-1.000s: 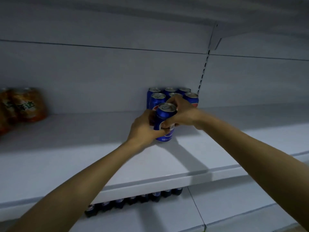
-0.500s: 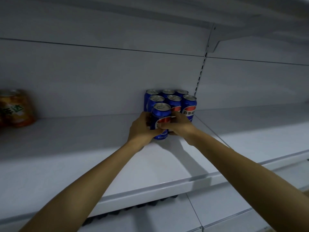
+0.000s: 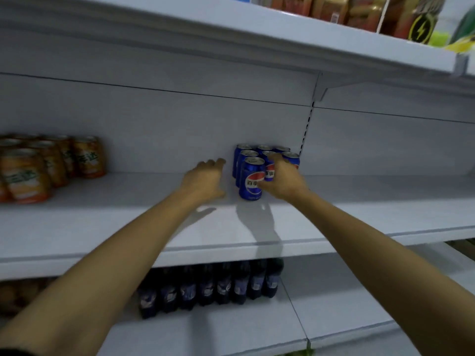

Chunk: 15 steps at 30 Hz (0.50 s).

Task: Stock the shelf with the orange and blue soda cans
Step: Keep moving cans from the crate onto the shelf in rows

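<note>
**Front blue can set down, one hand off it**

Head view: the right hand (image 3: 281, 179) is against the blue cans (image 3: 262, 164), its thumb on the label of the front can (image 3: 251, 179) and its fingers reaching up among the cans behind. Whether that grip is pinching a can or only steadying the group, I cannot tell. The left hand (image 3: 205, 179) hovers just left of the front can, clear of it, fingers spread and loose, holding nothing. The front can stands upright on the middle shelf (image 3: 257, 227), touching the row behind it, which sits close to the back wall. Well to the left of the left hand stand the orange cans (image 3: 48, 165), bunched together.

Judged from this, the placing of one blue can is at its end. The next move calls for freeing the right hand without tipping the cluster, then fetching another can and setting it beside the front one to fill out the row.
</note>
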Tool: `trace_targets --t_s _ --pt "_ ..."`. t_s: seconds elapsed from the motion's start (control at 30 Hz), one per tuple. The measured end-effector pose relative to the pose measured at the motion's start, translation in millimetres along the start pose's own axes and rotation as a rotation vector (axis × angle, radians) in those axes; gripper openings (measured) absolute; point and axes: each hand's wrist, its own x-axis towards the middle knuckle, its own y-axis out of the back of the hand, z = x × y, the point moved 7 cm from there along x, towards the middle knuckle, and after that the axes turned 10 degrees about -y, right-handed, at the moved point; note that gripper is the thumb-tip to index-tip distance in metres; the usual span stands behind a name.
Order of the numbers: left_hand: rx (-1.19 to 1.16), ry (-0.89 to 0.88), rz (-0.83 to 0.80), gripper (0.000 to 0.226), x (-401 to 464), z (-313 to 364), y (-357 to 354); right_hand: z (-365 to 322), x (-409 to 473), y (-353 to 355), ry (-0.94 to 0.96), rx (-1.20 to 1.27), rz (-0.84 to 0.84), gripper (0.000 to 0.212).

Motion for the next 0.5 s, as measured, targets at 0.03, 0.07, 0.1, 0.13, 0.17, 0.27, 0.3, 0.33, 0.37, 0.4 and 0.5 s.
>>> trace_targets --t_s 0.03,0.07,0.1,0.13,0.17,0.27,0.3,0.33,0.37,0.4,0.5 --pt "0.127 -0.018 -0.036 0.085 -13.9 -2.2 9.4 -4.5 -14.7 5.0 0.009 -0.115 -0.015 0.072" --pt "0.214 -0.026 -0.068 0.083 -29.6 -3.3 18.6 -8.1 -29.2 7.9 0.018 -0.210 -0.037 0.073" --pt "0.275 -0.023 -0.085 0.079 -45.7 -4.8 26.7 -11.5 -43.7 7.9 0.024 -0.267 -0.067 0.074" --pt "0.319 -0.013 -0.086 0.075 -62.7 -6.7 34.9 -17.3 -60.8 7.9 0.039 -0.291 -0.095 0.075" --pt "0.349 -0.002 -0.082 0.072 -80.5 -8.8 42.3 -23.5 -76.7 4.6 0.051 -0.300 -0.128 0.076" --pt "0.417 0.052 -0.097 0.070 -139.7 -24.1 63.3 -53.7 -124.5 -10.9 0.134 -0.331 -0.227 0.079" --pt "0.438 0.087 -0.108 0.070 -160.7 -32.9 72.5 -68.6 -138.6 -16.5 0.172 -0.338 -0.252 0.080" --pt "0.459 0.128 -0.120 0.070 -183.5 -42.0 83.8 -86.1 -152.6 -22.2 0.214 -0.344 -0.275 0.081" --pt "0.479 0.173 -0.137 0.069 -206.4 -53.1 94.3 -105.3 -165.1 -28.0 0.261 -0.348 -0.291 0.081" --pt "0.498 0.217 -0.157 0.068 -229.5 -64.3 104.6 -126.3 -177.1 -33.3 0.310 -0.350 -0.300 0.081" --pt "0.524 0.337 -0.220 0.066 -299.7 -95.3 130.1 -192.3 -211.2 -53.7 0.445 -0.304 -0.341 0.080"
